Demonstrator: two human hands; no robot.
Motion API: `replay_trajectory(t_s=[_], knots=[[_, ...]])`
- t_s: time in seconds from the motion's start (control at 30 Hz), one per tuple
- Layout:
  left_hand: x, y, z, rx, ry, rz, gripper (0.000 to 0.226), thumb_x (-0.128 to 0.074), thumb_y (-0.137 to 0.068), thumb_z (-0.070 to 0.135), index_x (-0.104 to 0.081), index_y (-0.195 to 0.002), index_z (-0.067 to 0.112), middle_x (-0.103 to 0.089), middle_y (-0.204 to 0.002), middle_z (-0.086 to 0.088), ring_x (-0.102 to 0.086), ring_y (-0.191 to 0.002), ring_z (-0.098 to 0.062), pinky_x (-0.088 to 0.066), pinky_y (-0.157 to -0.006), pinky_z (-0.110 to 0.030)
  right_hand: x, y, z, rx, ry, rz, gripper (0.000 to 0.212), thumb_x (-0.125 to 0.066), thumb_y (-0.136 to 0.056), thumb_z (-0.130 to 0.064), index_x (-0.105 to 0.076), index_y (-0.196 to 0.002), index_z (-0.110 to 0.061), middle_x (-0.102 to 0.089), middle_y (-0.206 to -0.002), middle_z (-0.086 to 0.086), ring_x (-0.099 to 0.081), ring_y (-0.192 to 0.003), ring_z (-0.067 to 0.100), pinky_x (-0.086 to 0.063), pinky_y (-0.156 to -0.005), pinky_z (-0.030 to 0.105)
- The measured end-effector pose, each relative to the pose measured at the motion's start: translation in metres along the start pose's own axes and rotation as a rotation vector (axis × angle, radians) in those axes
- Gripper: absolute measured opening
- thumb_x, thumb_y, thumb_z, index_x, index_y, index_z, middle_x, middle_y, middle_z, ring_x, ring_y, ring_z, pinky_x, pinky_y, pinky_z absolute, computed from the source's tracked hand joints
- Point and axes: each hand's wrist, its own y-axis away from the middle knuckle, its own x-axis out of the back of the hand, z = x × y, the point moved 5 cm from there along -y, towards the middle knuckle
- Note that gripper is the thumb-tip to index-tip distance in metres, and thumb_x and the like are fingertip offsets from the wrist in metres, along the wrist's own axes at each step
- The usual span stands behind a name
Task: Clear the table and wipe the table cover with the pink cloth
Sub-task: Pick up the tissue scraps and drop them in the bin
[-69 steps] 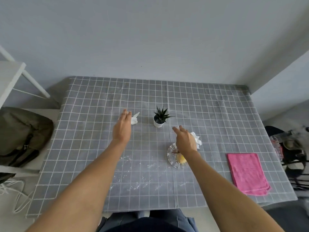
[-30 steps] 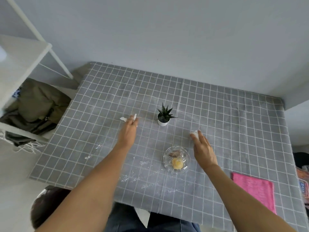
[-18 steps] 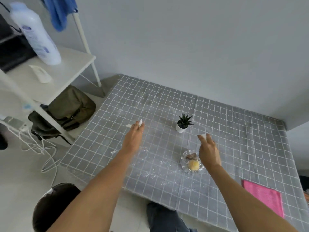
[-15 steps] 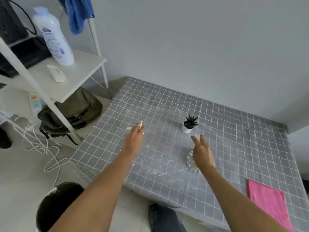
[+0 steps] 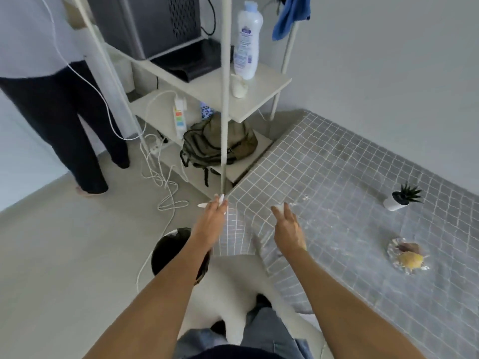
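My left hand pinches a scrap of white tissue and is past the table's left corner, above a black bin on the floor. My right hand holds another white tissue at its fingertips over the left corner of the grey checked table cover. On the cover stand a small potted plant and a glass dish with food scraps. White crumbs lie scattered on the cover. The pink cloth is out of view.
A white shelf rack stands left of the table, with a lotion bottle, a dark appliance, an olive backpack and cables. A person stands at the far left.
My view has swung left, bringing the rack and the bin into sight. Both hands have carried their tissues from the table's middle to its left corner, the left one beyond the edge.
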Motion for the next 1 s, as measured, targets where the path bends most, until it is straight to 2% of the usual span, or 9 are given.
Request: replay_trajectory(t_s=[0.03,0.17,0.3,0.53,0.67,0.77,0.9,1.0], knots=[[0.006,0.008,-0.017,0.040,0.005,0.019,0.054,-0.038,-0.100,0.014,-0.021,-0.151,0.015,-0.014,-0.159,-0.011,-0.021,-0.145,-0.024,-0.028,-0.115,-0.037,-0.006,-0.003,-0.015,0.033,0.001,-0.021,0.066,-0.039,-0.090,0.015,-0.035,-0.144,-0.023,-0.012,-0.158,0.010,-0.026,-0.140,0.035,-0.045,-0.102,0.046],[0.024,0.033,-0.071,0.150,-0.040,0.093,0.057,-0.040,-0.098,0.005,-0.020,-0.151,0.012,-0.012,-0.159,-0.012,-0.026,-0.143,-0.025,-0.033,-0.111,-0.034,-0.025,-0.017,-0.069,0.153,0.024,-0.065,0.065,-0.039,-0.090,0.013,-0.034,-0.144,-0.023,-0.012,-0.159,0.011,-0.025,-0.140,0.033,-0.046,-0.101,0.045],[0.034,0.052,-0.105,0.256,-0.097,0.100,0.058,-0.040,-0.098,0.007,-0.017,-0.152,0.012,-0.013,-0.159,-0.012,-0.028,-0.142,-0.024,-0.033,-0.110,-0.030,-0.043,-0.032,-0.109,0.253,0.053,-0.124,0.066,-0.039,-0.090,0.012,-0.031,-0.146,-0.021,-0.012,-0.159,0.011,-0.025,-0.140,0.032,-0.044,-0.102,0.042],[0.038,0.068,-0.137,0.472,-0.029,0.067,0.060,-0.037,-0.097,0.002,-0.018,-0.151,0.015,-0.007,-0.161,-0.010,-0.023,-0.144,-0.023,-0.037,-0.108,-0.035,-0.071,-0.058,-0.154,0.417,0.111,-0.224,0.065,-0.045,-0.091,0.007,-0.030,-0.146,-0.023,-0.011,-0.158,0.008,-0.028,-0.138,0.029,-0.048,-0.099,0.037],[0.029,0.077,-0.151,0.563,0.001,0.067,0.057,-0.037,-0.097,0.004,-0.021,-0.150,0.015,-0.012,-0.160,-0.010,-0.028,-0.141,-0.022,-0.032,-0.111,-0.031,-0.094,-0.066,-0.172,0.506,0.139,-0.304,0.066,-0.046,-0.091,0.006,-0.029,-0.147,-0.023,-0.009,-0.158,0.009,-0.033,-0.136,0.030,-0.045,-0.101,0.036],[0.015,0.082,-0.158,0.624,0.039,0.042,0.055,-0.037,-0.096,0.005,-0.024,-0.149,0.016,-0.016,-0.159,-0.009,-0.029,-0.141,-0.022,-0.035,-0.110,-0.033,-0.115,-0.066,-0.181,0.545,0.134,-0.370,0.067,-0.047,-0.089,0.007,-0.030,-0.147,-0.022,-0.011,-0.158,0.008,-0.034,-0.135,0.031,-0.048,-0.098,0.039],[-0.017,0.082,-0.171,0.690,0.090,-0.005,0.054,-0.036,-0.098,0.008,-0.023,-0.150,0.016,-0.016,-0.159,-0.011,-0.027,-0.142,-0.024,-0.031,-0.113,-0.033,-0.153,-0.066,-0.183,0.606,0.172,-0.458,0.065,-0.048,-0.092,0.004,-0.027,-0.148,-0.022,-0.011,-0.158,0.009,-0.022,-0.142,0.031,-0.041,-0.106,0.042],[-0.046,0.085,-0.182,0.749,0.157,-0.036,0.054,-0.037,-0.099,0.008,-0.024,-0.150,0.016,-0.014,-0.160,-0.009,-0.028,-0.143,-0.024,-0.035,-0.111,-0.035,-0.184,-0.066,-0.183,0.626,0.191,-0.506,0.064,-0.051,-0.094,-0.001,-0.026,-0.149,-0.023,-0.012,-0.158,0.010,-0.017,-0.145,0.030,-0.032,-0.111,0.039]])
